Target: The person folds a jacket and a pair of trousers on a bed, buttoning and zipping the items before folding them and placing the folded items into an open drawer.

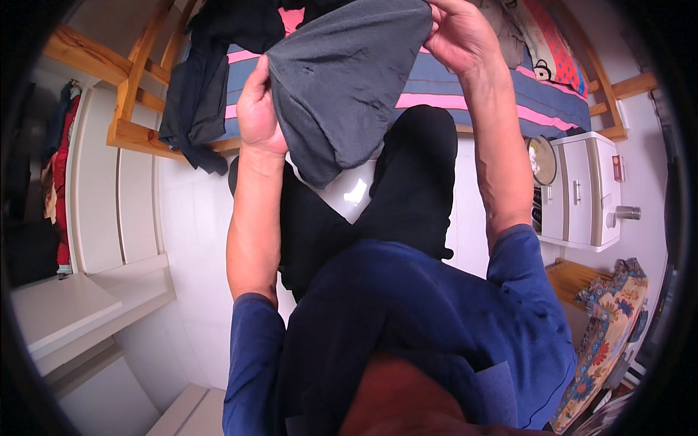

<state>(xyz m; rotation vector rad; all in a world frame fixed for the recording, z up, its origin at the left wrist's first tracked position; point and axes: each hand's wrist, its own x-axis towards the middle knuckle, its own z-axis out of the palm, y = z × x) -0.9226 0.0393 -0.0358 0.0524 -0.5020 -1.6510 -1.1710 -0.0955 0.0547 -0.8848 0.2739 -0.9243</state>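
Observation:
A dark grey piece of clothing (349, 87) is stretched between my two hands in front of the bed. Its kind cannot be made out; the cloth hangs in a rough triangle with its lowest fold above my knees. My left hand (260, 112) pinches its left corner, thumb upward. Higher up and to the right, my right hand (462, 36) grips the upper right corner, its fingers partly hidden at the cloth's edge. Behind the cloth lies blue-grey and pink striped bedding (436, 102). Dark clothes (200, 94) hang over the bed's edge at the left.
A wooden bed frame (123, 102) runs across the far side. Patterned red and white fabric (556, 62) lies at the bed's right. White drawers (582, 190) stand at the right, above a floral cloth (603, 345). At the left is a white wardrobe (98, 174) with hanging clothes.

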